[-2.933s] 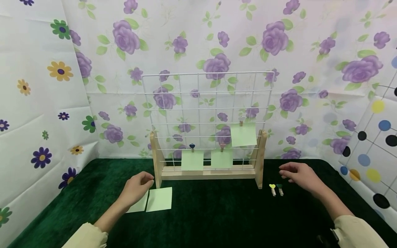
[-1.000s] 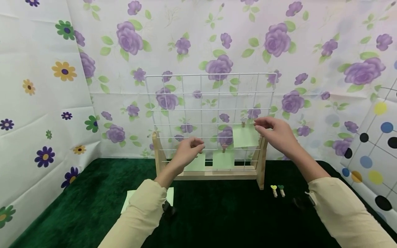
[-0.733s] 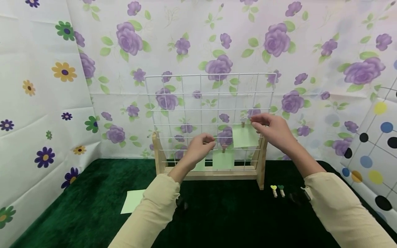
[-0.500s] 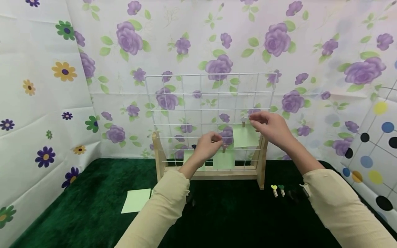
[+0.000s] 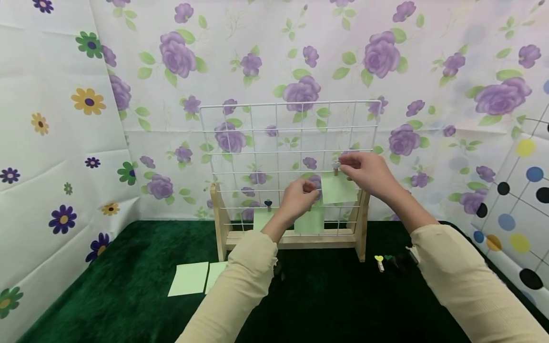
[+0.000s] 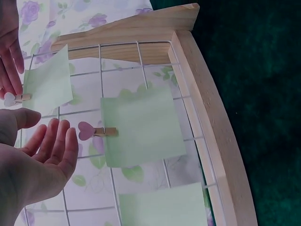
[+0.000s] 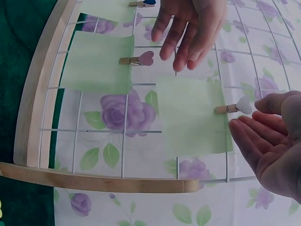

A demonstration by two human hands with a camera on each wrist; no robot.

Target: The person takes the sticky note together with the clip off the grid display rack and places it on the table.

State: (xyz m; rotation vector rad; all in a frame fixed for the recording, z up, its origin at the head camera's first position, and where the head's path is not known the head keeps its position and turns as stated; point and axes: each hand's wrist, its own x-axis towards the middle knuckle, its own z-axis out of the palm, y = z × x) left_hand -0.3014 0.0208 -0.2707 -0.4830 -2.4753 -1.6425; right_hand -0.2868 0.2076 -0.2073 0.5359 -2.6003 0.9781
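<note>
Right wrist: white-hearted wooden clip on square green paper

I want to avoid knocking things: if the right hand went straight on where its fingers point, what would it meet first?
Most likely the white heart clip on the highest green note, just ahead of the right hand; contact is unclear.

White purple-rose sheet behind the green plush table's back edge; white daisy-print sheet, left; white dotted sheet, right.
</note>
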